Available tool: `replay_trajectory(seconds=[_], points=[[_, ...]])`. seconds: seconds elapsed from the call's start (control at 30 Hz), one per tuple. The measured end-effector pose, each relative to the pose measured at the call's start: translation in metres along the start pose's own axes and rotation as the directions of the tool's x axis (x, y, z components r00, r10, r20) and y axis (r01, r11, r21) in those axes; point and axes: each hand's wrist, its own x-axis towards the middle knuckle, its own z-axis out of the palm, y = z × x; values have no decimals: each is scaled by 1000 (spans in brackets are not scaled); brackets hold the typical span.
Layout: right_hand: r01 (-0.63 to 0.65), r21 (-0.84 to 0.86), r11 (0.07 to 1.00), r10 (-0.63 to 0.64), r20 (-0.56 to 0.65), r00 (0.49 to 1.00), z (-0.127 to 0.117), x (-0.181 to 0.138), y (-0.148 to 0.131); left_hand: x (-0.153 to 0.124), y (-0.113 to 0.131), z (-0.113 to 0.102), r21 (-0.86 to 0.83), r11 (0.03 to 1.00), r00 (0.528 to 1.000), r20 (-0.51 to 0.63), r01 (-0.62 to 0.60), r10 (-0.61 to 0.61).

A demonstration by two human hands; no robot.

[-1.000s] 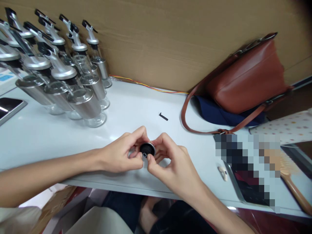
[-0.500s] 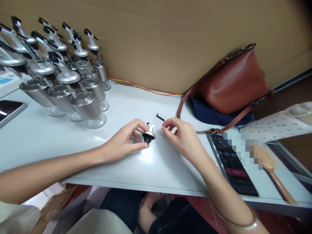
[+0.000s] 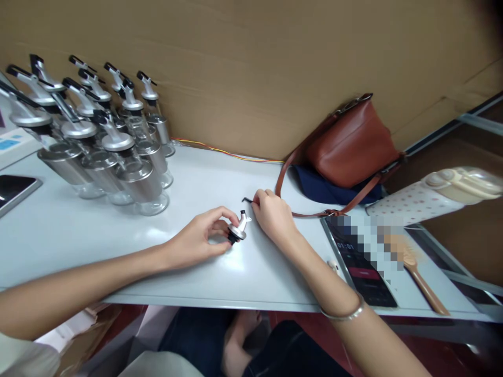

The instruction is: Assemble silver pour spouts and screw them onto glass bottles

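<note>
Between the thumb and fingers of my left hand (image 3: 202, 235) is a pourer stopper (image 3: 238, 231), silver on top with a black ribbed plug below. Its short spout leans up and to the right, and the hand rests just above the table. My right hand (image 3: 273, 212) is closed on a small black lever (image 3: 247, 200); only the lever's hooked left end sticks out past the fingertips. The rest of the lever is hidden by the fingers. A small gap separates the lever from the stopper.
Several glass-and-steel oil bottles (image 3: 141, 180) with pourer tops stand at the left, near a phone (image 3: 18, 188). On the right are a brown handbag (image 3: 349, 144), a second phone (image 3: 361, 267), a wooden brush (image 3: 426, 288) and a dotted tumbler (image 3: 416, 201). Thin wires (image 3: 223, 152) run along the cardboard.
My right hand has closed on the black lever that lay on the table. The stopper in my left hand has tilted, its plug now pointing down and left. The view has shifted slightly.
</note>
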Motion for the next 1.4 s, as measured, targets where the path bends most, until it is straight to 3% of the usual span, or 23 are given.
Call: replay_trajectory(seconds=[0.17, 0.23, 0.3, 0.37, 0.47, 0.73, 1.2, 1.4], points=[[72, 241, 968, -79, 17, 997, 2, -46, 8, -2, -4, 0, 54, 997, 997, 62, -48, 45], [50, 551, 833, -31, -45, 999, 8, -67, 10, -3, -6, 0, 94, 993, 992, 110, -70, 59], [20, 727, 686, 51, -76, 996, 17, -84, 9, -3, -6, 0, 175, 979, 987, 141, -106, 82], [13, 813, 582, 121, -102, 987, 23, -93, 8, -3, -4, 1, 251, 957, 981, 162, -148, 109], [63, 857, 511, 163, -169, 972, 28, -96, 6, -4, -1, 2, 286, 937, 968, 205, -199, 142], [219, 774, 594, 28, -292, 956, 24, -100, 5, -6, 0, 2, 410, 877, 963, 194, -251, 186], [258, 746, 614, -26, -308, 951, 23, -105, 4, -8, -1, 1, 432, 842, 942, 235, -324, 242], [251, 738, 626, -38, -292, 956, 19, -103, 4, -8, 2, -1, 545, 719, 902, 257, -431, 346]])
